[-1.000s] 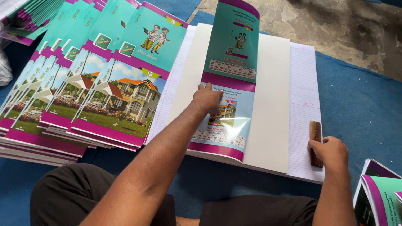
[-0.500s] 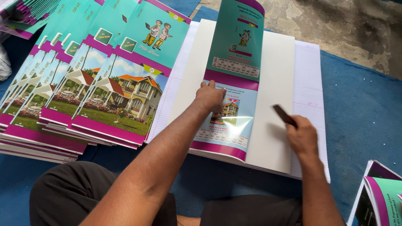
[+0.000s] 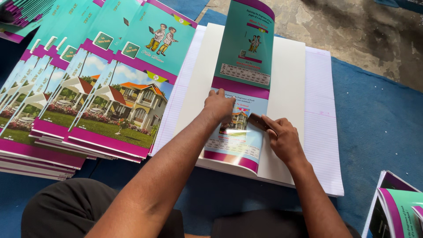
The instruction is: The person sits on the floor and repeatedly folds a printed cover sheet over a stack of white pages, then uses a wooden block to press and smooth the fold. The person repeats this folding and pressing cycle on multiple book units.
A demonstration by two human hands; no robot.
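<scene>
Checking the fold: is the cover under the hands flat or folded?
Folded: the cover lies doubled lengthwise, far end curling up off the white sheets.

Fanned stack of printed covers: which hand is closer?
Left. The left hand presses the folded cover just beside the fanned stack of printed covers; the right hand, holding a small brown tool, sits farther right.

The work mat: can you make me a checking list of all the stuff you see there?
Surface: blue mat on a rough concrete floor.
Job's things: glossy cover sheet lying on a white paper stack; small brown tool pressed on the cover.
Clutter: fanned pile of printed covers at left; more covers at lower right.
Grippers: left hand flat on the cover; right hand gripping the tool.
Cables: nothing seen.
Surroundings: the person's dark trousers at the bottom.
</scene>
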